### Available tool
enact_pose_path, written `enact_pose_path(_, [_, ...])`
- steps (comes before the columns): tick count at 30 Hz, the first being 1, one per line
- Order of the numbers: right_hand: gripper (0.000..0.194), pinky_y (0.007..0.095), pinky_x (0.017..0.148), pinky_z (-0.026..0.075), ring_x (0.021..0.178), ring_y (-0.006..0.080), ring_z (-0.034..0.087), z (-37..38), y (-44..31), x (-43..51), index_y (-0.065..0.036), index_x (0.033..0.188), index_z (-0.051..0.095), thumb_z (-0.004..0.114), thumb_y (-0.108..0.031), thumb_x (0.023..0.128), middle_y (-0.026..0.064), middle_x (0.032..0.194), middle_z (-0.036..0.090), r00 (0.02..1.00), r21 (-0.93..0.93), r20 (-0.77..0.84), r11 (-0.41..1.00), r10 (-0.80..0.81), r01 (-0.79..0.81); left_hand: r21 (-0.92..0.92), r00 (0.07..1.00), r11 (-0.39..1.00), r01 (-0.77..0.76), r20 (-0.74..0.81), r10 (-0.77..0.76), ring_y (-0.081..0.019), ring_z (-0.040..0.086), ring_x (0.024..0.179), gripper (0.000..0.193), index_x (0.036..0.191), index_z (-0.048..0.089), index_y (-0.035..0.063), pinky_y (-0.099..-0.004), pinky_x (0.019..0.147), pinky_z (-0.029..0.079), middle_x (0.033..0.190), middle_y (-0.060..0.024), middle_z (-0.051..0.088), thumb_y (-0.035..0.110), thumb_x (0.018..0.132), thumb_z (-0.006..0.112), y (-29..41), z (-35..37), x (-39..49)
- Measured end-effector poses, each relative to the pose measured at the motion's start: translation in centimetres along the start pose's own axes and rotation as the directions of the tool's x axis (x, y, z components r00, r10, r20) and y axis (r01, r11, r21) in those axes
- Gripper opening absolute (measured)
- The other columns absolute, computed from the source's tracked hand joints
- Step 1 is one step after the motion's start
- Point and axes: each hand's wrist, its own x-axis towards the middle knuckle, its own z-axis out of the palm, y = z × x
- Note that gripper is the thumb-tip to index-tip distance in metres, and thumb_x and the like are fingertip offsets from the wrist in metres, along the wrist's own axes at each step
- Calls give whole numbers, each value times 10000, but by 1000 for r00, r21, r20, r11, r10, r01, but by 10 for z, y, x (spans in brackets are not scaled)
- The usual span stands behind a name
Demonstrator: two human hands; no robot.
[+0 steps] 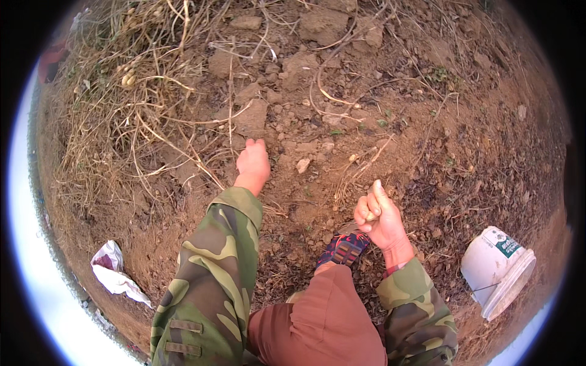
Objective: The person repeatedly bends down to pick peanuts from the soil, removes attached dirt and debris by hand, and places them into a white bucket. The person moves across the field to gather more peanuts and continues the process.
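My left hand (254,163) reaches down to the brown soil, next to a flat clod (251,116). Its back faces me and the fingertips are hidden, so whether it grips anything does not show. Held low above the ground, my right hand (381,215) has its fingers curled around a pale peanut pod (371,216), partly covered by the fingers. Just beyond that hand lie thin dry stems (366,164) with a small pod (353,158) among them. A light-coloured lump (302,165) rests on the soil between both hands.
Dry peanut vines (119,123) are heaped at the left, with some pods (128,78) showing. A white plastic bucket (487,261) bearing writing is at the right. A white bag (120,279) lies at the left. My patterned shoe (343,249) is near my right hand.
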Motion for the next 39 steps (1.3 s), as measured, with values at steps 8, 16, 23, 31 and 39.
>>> enact_pose_path(8, [446,237,454,369,618,133,577,0,-15,-2,-38,958,596,435,-451,1010,35,685,559,943,-199,-322,980,-91,27,-113,966,959,-258,-15,258,-343,608,775,208,938,577,27,-425,696,491,905,-180,605,153,815,688,-39,-10,-8])
enact_pose_path(16, [342,210,426,352,523,96,548,52,-26,74,4,1178,575,482,-275,1003,38,689,582,958,-561,-156,820,-241,114,-322,990,944,-69,-137,26,-316,606,719,183,975,568,28,-413,666,478,782,-157,601,88,815,635,-136,23,-84])
enact_pose_path(23, [410,214,402,344,521,102,568,24,-25,99,6,1304,494,529,-235,974,43,676,602,879,-698,-414,702,-234,-141,-605,763,465,646,519,-386,-119,614,708,215,1104,628,80,-283,611,480,806,21,617,135,935,506,-173,7,-93])
enact_pose_path(31, [440,266,448,427,476,133,555,23,-12,61,49,1356,423,488,-174,983,63,628,593,896,-748,-321,663,-308,-40,-803,991,594,-40,42,124,-252,612,1067,397,1195,612,15,-353,939,459,1146,-134,661,277,898,579,-10,-11,-3])
enact_pose_path(39, [321,246,515,448,542,95,541,15,-2,-3,2,1274,506,480,-154,995,31,618,573,914,-747,-293,664,-281,-35,-138,997,988,76,39,-71,-393,597,1060,409,1069,601,13,-473,890,480,1128,-215,627,383,896,608,63,17,59])
